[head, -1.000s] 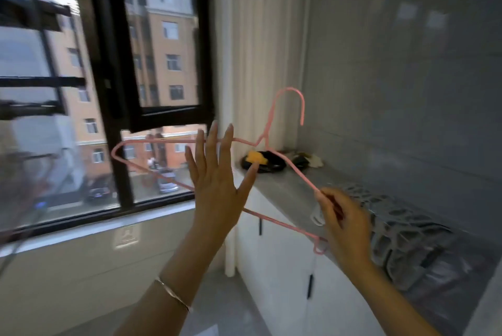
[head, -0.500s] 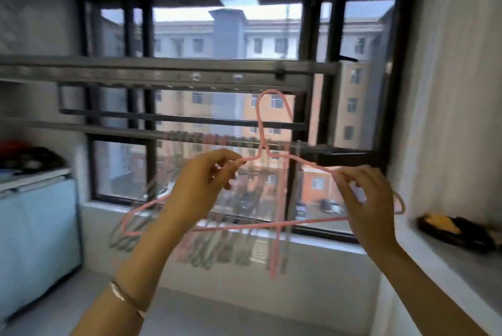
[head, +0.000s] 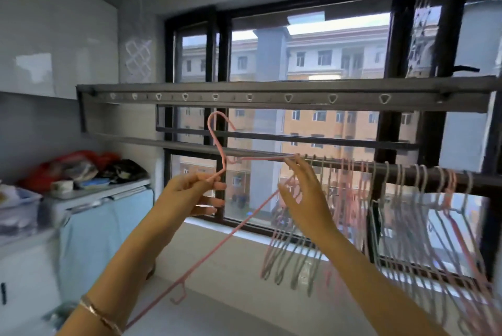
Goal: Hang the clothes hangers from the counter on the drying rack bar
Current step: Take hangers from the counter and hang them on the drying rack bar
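Note:
A thin pink wire hanger (head: 221, 240) is held up in front of the window, tilted, with its hook pointing up just below the drying rack's upper beam (head: 271, 96). My left hand (head: 190, 194) pinches it at the neck below the hook. My right hand (head: 304, 194) has its fingers spread, fingertips touching the hanger's right shoulder. The lower drying rack bar (head: 423, 171) runs right behind the hands. Several pink and grey hangers (head: 407, 227) hang from it to the right.
A counter (head: 89, 191) at left carries red and dark bags, a cup and containers above light blue cabinet fronts. Black window frames (head: 217, 91) stand behind the rack. A pale ledge (head: 244, 267) runs under the window.
My view has swung left from the right-hand counter to the rack. The hanger has risen and tilted, my left hand now grips its neck, and my right hand has loosened its grip.

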`<move>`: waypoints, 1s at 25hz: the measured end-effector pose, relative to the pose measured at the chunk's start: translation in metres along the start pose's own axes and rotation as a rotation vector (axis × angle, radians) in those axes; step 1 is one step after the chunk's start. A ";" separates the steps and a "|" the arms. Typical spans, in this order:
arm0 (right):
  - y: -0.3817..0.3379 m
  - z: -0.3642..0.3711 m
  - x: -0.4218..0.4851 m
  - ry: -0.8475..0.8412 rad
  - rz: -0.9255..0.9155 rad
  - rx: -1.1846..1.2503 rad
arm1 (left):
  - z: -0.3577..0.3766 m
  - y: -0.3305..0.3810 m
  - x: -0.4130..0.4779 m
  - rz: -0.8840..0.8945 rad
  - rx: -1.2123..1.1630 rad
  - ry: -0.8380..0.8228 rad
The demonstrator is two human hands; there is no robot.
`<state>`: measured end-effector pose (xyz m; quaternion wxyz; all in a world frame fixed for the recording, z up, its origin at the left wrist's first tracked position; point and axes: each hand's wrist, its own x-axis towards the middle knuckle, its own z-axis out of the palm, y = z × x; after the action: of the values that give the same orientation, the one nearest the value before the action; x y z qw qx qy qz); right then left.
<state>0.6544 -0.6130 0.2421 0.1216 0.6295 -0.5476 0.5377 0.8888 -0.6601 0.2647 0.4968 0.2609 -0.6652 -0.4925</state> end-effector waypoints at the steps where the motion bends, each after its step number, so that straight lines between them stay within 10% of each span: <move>1: 0.002 0.011 0.001 -0.022 0.024 -0.031 | -0.007 -0.008 0.006 -0.010 0.009 0.014; 17: 0.084 0.003 -0.030 -0.382 0.311 -0.535 | 0.132 -0.098 0.119 -0.116 -0.228 0.055; 25: 0.083 -0.016 -0.046 -0.322 0.288 -0.465 | 0.164 -0.100 0.121 -0.182 0.230 -0.025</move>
<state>0.5860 -0.6060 0.1755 0.0966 0.5779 -0.7514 0.3034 0.6789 -0.7343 0.2183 0.4084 0.3693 -0.6971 -0.4592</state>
